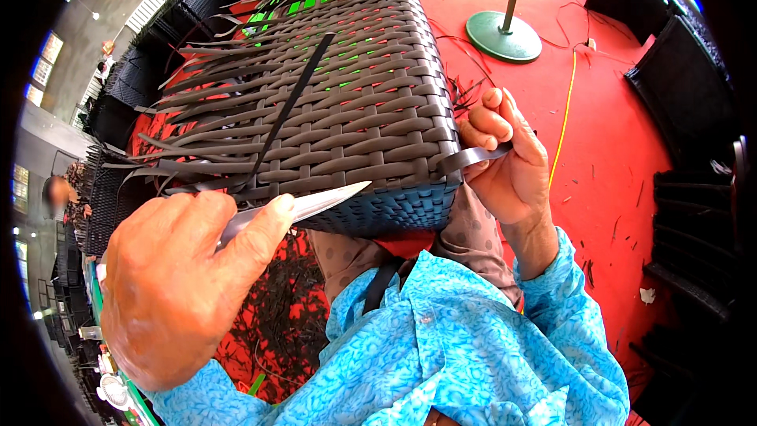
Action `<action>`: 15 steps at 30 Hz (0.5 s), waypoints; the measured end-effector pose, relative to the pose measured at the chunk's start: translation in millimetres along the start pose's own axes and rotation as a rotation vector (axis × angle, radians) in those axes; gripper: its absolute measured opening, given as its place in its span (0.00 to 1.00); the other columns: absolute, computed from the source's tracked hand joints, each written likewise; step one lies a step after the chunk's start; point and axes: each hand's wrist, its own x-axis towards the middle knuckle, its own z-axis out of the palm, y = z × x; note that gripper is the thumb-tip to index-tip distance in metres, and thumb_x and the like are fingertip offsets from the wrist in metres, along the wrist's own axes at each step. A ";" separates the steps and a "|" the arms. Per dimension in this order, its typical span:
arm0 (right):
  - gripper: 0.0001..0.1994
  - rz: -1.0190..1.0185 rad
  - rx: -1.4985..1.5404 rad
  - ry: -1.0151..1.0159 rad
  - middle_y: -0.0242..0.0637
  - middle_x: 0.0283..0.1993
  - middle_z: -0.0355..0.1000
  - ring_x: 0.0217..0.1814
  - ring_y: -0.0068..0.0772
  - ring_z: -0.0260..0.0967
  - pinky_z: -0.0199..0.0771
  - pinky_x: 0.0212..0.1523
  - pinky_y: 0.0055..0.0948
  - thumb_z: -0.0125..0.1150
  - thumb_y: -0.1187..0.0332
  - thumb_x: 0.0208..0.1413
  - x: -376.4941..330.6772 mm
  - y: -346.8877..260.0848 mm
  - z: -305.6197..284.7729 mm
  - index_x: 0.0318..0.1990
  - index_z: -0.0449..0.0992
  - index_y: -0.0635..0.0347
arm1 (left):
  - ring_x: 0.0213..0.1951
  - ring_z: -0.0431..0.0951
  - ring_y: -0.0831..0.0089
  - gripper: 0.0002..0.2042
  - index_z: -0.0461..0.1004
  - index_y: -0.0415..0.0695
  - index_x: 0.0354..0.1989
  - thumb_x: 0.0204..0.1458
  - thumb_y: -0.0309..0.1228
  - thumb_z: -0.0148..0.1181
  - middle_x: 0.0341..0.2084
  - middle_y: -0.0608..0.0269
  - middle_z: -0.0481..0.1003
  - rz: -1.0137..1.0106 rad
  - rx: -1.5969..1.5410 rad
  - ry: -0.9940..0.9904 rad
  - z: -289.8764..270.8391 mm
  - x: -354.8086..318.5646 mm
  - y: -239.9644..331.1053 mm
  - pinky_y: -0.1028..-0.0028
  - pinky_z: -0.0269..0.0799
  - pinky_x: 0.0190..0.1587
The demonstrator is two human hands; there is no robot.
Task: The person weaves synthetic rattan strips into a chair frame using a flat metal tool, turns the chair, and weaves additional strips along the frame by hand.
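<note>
My left hand (181, 276) is closed around a tool with a pointed metal blade (323, 201). Its handle is hidden in the fist, so whether it is a knife or scissors I cannot tell. The tip points right, along the near edge of a dark brown woven wicker panel (363, 122). At that panel's near right corner, my right hand (509, 154) is closed on a flat wicker strip (469, 159) that comes off the weave. Loose strip ends (189, 102) fan out on the panel's left side, and one black strip (296, 99) lies slantwise on top.
Red covering (599, 166) spreads over the floor. A pole on a round green base (505, 35) stands beyond the panel, with a yellow cord (564, 122) nearby. Dark woven pieces (670, 55) stand at right. Strip scraps (284, 308) lie below my left hand.
</note>
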 end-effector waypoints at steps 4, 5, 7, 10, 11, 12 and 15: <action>0.09 0.006 -0.008 -0.003 0.24 0.28 0.59 0.32 0.22 0.62 0.66 0.30 0.22 0.43 0.60 0.66 -0.5 1.1 -0.9 0.43 0.65 0.54 | 0.22 0.69 0.65 0.20 0.77 0.48 0.44 0.37 0.23 0.61 0.21 0.62 0.68 0.019 0.066 -0.016 -5.0 -0.5 3.1 0.68 0.62 0.22; 0.09 0.004 -0.011 -0.003 0.24 0.28 0.59 0.32 0.22 0.62 0.65 0.30 0.22 0.43 0.60 0.66 -0.5 1.5 -1.1 0.43 0.65 0.54 | 0.23 0.69 0.65 0.20 0.77 0.48 0.44 0.37 0.24 0.61 0.21 0.62 0.68 0.023 0.088 -0.035 -5.6 -0.7 3.6 0.68 0.62 0.22; 0.09 -0.009 -0.012 -0.005 0.24 0.28 0.59 0.32 0.22 0.61 0.65 0.30 0.22 0.43 0.60 0.66 -0.9 2.6 -1.5 0.43 0.65 0.55 | 0.23 0.70 0.65 0.20 0.77 0.48 0.44 0.37 0.24 0.61 0.22 0.62 0.68 0.024 0.082 -0.026 -5.7 -0.7 4.6 0.68 0.62 0.23; 0.10 -0.033 -0.007 -0.012 0.24 0.27 0.58 0.32 0.22 0.60 0.64 0.30 0.21 0.43 0.60 0.66 -1.6 4.9 -2.1 0.43 0.65 0.55 | 0.23 0.70 0.65 0.20 0.77 0.48 0.44 0.37 0.24 0.60 0.22 0.61 0.69 0.020 0.066 -0.018 -3.1 -0.9 5.8 0.68 0.63 0.23; 0.10 -0.041 -0.005 -0.011 0.25 0.27 0.58 0.32 0.22 0.60 0.64 0.30 0.21 0.43 0.60 0.66 -2.2 5.9 -2.3 0.43 0.65 0.55 | 0.23 0.70 0.65 0.20 0.77 0.48 0.44 0.37 0.24 0.60 0.22 0.61 0.69 0.017 0.063 -0.021 -1.5 -1.1 6.4 0.68 0.63 0.23; 0.10 -0.049 -0.002 -0.010 0.25 0.27 0.58 0.32 0.22 0.60 0.64 0.30 0.21 0.43 0.60 0.66 -2.4 6.5 -2.3 0.43 0.65 0.55 | 0.23 0.70 0.65 0.20 0.77 0.48 0.44 0.36 0.24 0.60 0.22 0.61 0.69 0.015 0.065 -0.005 -0.4 -1.2 6.9 0.68 0.63 0.23; 0.10 -0.058 0.016 -0.006 0.25 0.27 0.58 0.32 0.22 0.59 0.64 0.30 0.21 0.43 0.60 0.66 -3.3 7.9 -2.9 0.43 0.66 0.55 | 0.23 0.70 0.65 0.21 0.77 0.47 0.44 0.36 0.25 0.60 0.22 0.61 0.69 0.008 0.069 0.020 2.9 -2.4 7.6 0.68 0.63 0.23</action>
